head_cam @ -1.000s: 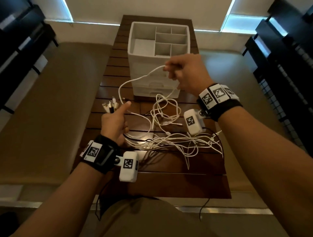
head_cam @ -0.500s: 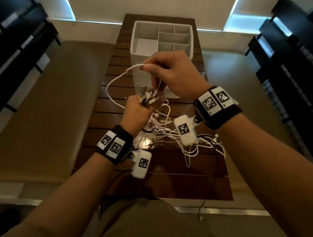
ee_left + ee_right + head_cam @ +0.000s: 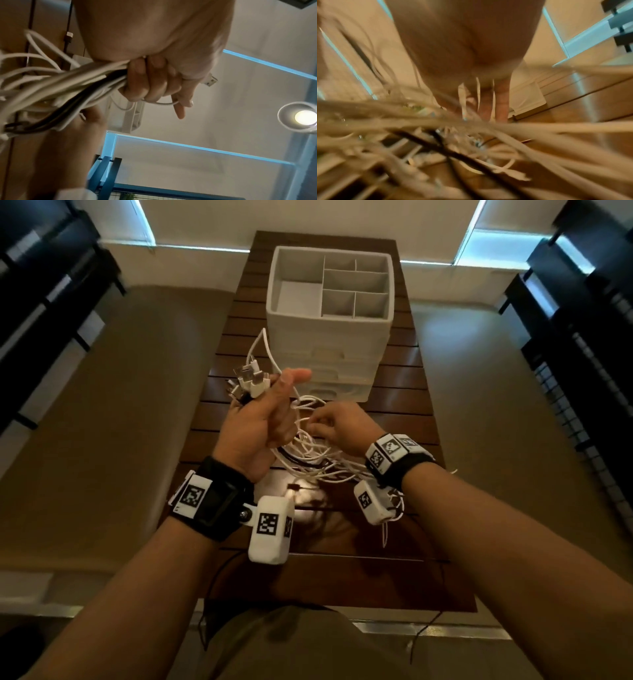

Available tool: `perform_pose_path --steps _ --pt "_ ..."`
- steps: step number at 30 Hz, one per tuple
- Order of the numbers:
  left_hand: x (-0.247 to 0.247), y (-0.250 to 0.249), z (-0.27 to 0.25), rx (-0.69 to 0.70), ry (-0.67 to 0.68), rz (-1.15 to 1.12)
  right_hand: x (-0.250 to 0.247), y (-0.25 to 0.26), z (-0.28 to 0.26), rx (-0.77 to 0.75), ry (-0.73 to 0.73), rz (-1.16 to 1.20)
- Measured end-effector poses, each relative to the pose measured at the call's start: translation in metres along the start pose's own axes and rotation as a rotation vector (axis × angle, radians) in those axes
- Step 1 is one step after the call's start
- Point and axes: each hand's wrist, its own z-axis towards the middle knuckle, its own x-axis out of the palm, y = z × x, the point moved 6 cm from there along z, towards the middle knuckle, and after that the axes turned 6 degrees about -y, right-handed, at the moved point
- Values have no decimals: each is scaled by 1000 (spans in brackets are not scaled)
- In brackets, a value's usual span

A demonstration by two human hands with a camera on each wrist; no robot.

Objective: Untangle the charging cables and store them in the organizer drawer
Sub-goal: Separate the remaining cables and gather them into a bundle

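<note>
My left hand is raised over the wooden table and grips a bundle of charging cables, their plugs fanning out above the fist. In the left wrist view its fingers curl round several white cables and one black one. The rest of the tangle hangs down to the table. My right hand is just right of it, fingers curled into the white strands. The right wrist view is blurred: its fingers reach among cables. The white organizer stands behind, drawers closed.
The organizer's top has several open compartments, all bare. The table is narrow, with tan padded benches on both sides and black shelving beyond them. Thin black wires trail off the table's near edge.
My right hand has let go of the high cable loop and dropped down into the tangle beside the left hand. The left hand stays raised with the plug bundle; the loop now hangs from it.
</note>
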Motion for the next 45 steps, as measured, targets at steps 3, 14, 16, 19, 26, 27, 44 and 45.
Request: perform_pose_path --steps 3,14,16,19,26,27,44,45 --pt "4 -11 -3 28 31 -9 3 -9 9 16 -59 -98" --pt "-5 5 5 -138 -92 50 -21 50 -2 -198 -11 144" --pt "-3 -2 0 -136 -97 73 -25 32 12 -146 -151 128" --pt "-11 -8 -10 -156 -154 97 -41 13 28 -58 -268 -26" --pt "-9 -24 -24 -49 -158 112 -33 -36 37 84 -280 6" --pt "-7 -25 -25 -34 -154 111 -29 -36 38 94 -267 25" --pt "0 -39 -16 92 -58 78 -33 -56 29 300 -168 -315" --pt "-5 -34 -12 61 -102 79 -32 -50 29 262 -132 -258"
